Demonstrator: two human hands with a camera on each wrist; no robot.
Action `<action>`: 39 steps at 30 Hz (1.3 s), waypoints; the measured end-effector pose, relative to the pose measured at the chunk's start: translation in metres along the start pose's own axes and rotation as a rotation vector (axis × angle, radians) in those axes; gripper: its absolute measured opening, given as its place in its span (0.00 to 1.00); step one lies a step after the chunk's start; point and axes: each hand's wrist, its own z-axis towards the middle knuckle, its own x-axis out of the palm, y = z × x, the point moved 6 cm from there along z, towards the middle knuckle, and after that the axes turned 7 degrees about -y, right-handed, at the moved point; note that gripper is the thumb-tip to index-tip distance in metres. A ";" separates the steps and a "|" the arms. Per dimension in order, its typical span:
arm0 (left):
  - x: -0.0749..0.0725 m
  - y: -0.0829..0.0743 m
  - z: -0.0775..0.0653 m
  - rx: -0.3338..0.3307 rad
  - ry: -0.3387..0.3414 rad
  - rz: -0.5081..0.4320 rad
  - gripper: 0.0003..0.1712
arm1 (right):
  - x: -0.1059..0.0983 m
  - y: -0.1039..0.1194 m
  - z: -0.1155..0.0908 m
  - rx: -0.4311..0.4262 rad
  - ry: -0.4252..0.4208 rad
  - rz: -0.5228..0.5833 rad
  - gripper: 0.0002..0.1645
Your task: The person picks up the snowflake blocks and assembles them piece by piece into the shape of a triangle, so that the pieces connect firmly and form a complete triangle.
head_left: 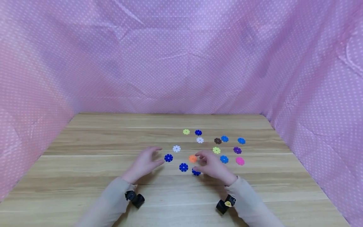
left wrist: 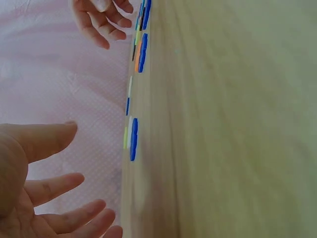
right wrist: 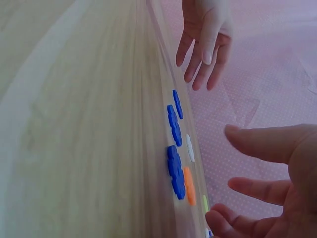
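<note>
Several flat notched discs lie spread on the wooden table. My left hand (head_left: 145,161) hovers with fingers apart, holding nothing, just left of a dark blue disc (head_left: 168,158). My right hand (head_left: 212,164) is also held above the table with its fingers spread and nothing between them. In the head view its thumb overlaps a dark blue disc (head_left: 196,172), while an orange disc (head_left: 193,158) lies by its fingertips. Another dark blue disc (head_left: 183,167) and a white disc (head_left: 176,148) lie between the hands. Both wrist views show a gap between each hand and the discs.
Further right are a pink disc (head_left: 240,161), a purple disc (head_left: 237,150) and a lighter blue disc (head_left: 224,159). A brown disc (head_left: 217,141) and a yellow-green disc (head_left: 186,131) lie farther back. Pink dotted cloth (head_left: 181,69) walls the table (head_left: 93,142) at the back and sides.
</note>
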 end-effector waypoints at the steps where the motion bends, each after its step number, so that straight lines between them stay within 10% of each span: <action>1: 0.002 0.000 0.001 -0.016 0.013 -0.016 0.31 | 0.002 0.000 0.000 -0.005 0.011 -0.018 0.28; 39: 0.037 -0.009 0.022 -0.066 0.100 0.046 0.11 | 0.014 -0.010 0.002 0.049 0.165 -0.021 0.04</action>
